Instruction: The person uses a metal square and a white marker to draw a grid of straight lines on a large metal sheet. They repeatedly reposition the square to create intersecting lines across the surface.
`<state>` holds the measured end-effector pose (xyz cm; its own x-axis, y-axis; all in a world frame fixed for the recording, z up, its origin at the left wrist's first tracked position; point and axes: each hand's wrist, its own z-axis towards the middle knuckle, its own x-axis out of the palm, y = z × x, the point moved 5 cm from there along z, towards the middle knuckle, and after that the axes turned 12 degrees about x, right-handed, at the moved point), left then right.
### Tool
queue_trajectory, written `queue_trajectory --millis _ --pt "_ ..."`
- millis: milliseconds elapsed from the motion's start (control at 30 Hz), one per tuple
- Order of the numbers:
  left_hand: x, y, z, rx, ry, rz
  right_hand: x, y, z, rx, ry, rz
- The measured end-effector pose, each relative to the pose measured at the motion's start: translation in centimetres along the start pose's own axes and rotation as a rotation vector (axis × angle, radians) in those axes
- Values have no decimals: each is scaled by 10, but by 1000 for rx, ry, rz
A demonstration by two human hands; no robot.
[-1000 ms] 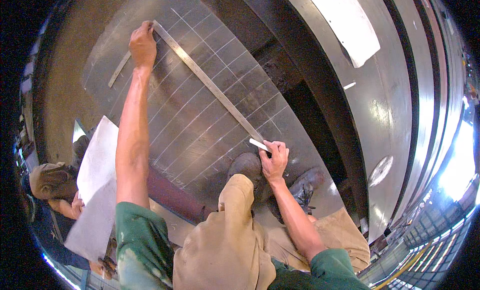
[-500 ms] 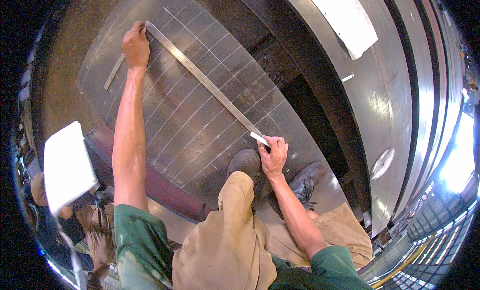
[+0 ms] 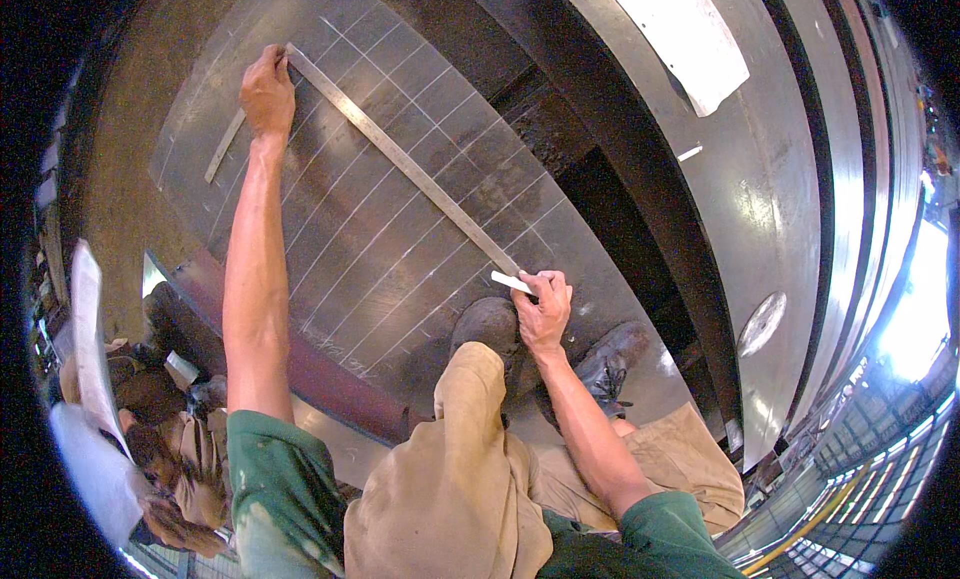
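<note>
A dark metal plate (image 3: 330, 279) carries a grid of thin white lines. Across it lies a long steel square (image 3: 400, 159), slanting from upper left to lower right. My left hand (image 3: 268, 97) is closed on its far end; the short arm shows on the other side of that hand, and the corner is hidden behind it. By the near end of the long arm, my right hand (image 3: 545, 307) pinches a white chalk stick (image 3: 511, 282). Its fingers are close to the square's tip; whether they touch it I cannot tell.
My shoes (image 3: 610, 364) stand on the plate's near part. Dark gaps separate it from curved metal plates (image 3: 740, 199) on the right, where a white sheet (image 3: 690, 39), a short white stick (image 3: 690, 153) and a pale disc (image 3: 762, 324) lie. A person (image 3: 190, 459) crouches at lower left.
The chalk in my right hand has shifted slightly left and down. White material by the other person has swung down and left. My left hand stays at the square's far end.
</note>
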<state>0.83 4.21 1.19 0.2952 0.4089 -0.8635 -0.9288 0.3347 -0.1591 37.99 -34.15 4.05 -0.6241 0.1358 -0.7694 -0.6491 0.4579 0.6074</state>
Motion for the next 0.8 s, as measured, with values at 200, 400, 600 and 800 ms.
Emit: queue_trajectory --millis 200,400,600,800 --pt "1 -2 4 -28 136 19 -2 4 1 39 15 -11" --pt "-2 -6 5 -39 238 -20 1 -1 2 66 29 9" --pt "-11 -16 9 6 246 -22 -2 4 4 67 33 13" --pt "-25 -30 10 -51 363 -76 -2 8 4 57 66 -2"
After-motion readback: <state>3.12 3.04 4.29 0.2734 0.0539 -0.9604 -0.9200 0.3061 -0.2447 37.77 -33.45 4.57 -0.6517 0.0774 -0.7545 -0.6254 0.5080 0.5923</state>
